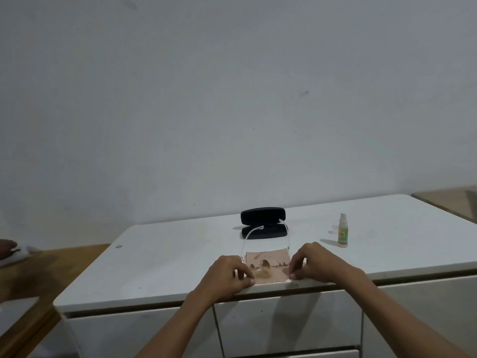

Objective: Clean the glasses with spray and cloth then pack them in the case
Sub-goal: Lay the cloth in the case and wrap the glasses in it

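A pinkish cleaning cloth (pixel 268 264) with a brown print lies near the front edge of the white cabinet top (pixel 165 264). Clear-framed glasses (pixel 254 235) rest on it, temples unfolded and pointing away from me. My left hand (pixel 229 273) pinches the left end of the glasses and cloth with curled fingers. At the right end, my right hand (pixel 313 262) pinches the same way. Behind them the black glasses case (pixel 263 223) stands open. To the right, a small green-labelled spray bottle (pixel 343 233) is upright, its clear cap (pixel 334 227) beside it.
The cabinet has drawers below its front edge. A wooden surface (pixel 38 264) lies to the left, where another person's hand (pixel 6 248) rests on a white cloth. A plain wall rises behind.
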A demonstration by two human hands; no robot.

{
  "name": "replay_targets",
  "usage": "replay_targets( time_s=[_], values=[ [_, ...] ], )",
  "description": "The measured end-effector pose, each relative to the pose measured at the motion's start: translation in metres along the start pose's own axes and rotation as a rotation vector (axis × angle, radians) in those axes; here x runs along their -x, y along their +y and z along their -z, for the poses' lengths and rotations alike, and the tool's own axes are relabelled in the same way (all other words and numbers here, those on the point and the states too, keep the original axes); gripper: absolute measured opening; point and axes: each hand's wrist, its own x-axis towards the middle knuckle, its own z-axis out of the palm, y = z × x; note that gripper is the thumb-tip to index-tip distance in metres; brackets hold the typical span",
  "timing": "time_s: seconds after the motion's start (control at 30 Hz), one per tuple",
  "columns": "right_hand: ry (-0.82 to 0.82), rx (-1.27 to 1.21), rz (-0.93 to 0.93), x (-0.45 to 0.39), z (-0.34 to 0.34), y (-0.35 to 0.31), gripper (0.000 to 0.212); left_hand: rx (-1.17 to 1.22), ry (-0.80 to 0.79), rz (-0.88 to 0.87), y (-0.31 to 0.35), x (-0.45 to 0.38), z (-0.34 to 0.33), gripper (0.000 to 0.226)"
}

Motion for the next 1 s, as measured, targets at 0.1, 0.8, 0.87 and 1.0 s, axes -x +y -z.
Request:
replay_targets(
  time_s=[0.1, 0.8, 0.87, 1.0],
  values=[
    [0.010, -0.007, -0.003, -0.003, -0.002, 0.002, 0.014, -0.022, 0.012, -0.012, -0.002, -0.002, -0.004, 0.014],
    [0.382, 0.100, -0.210, -0.043, -0.023, 0.005, 0.018, 0.266, 0.436, 0.334, -0.015, -0.041, -0.039, 0.030],
    [0.387, 0.132, -0.222, -0.044, -0.024, 0.004, 0.020, 0.202, 0.426, 0.371, -0.012, -0.042, -0.038, 0.033],
    [0.393, 0.183, -0.271, -0.043, -0.025, 0.005, 0.029, 0.032, 0.416, 0.479, -0.006, -0.045, -0.037, 0.046]
  ],
)
